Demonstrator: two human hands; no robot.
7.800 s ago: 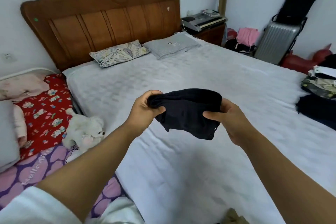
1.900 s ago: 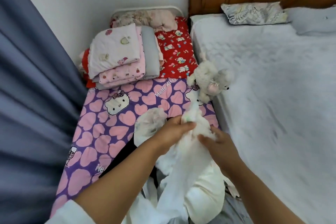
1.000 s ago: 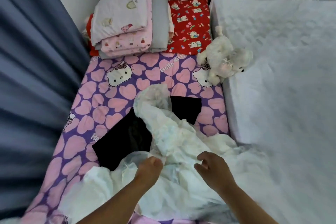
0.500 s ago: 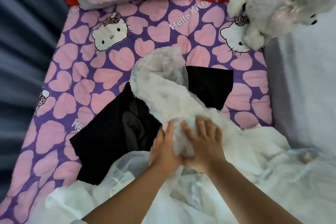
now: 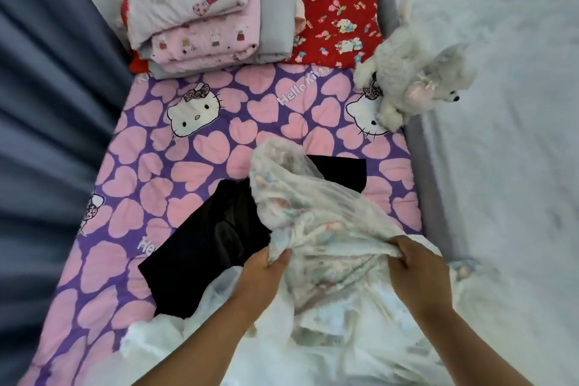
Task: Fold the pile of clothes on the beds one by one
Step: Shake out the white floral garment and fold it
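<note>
both hands, left hand (image 5: 266,273) and right hand (image 5: 416,266), are pinching the sheer white garment (image 5: 313,213) bunched over the black garment (image 5: 213,238) on the purple bedcover (image 5: 188,172); slippery fabric risks snagging or dragging it along.

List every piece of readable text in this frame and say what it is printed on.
"Hello Kitty", white lettering on the purple heart-print bedsheet, near its top edge; the last letters blur.
"He...", the start of the same lettering on that sheet; the rest is covered by the black garment.
Red cartoon-print sheet: pictures only, no readable words.
Folded blankets: small pictures, no text legible.
White garment in both hands: faint print, no words readable.
</note>
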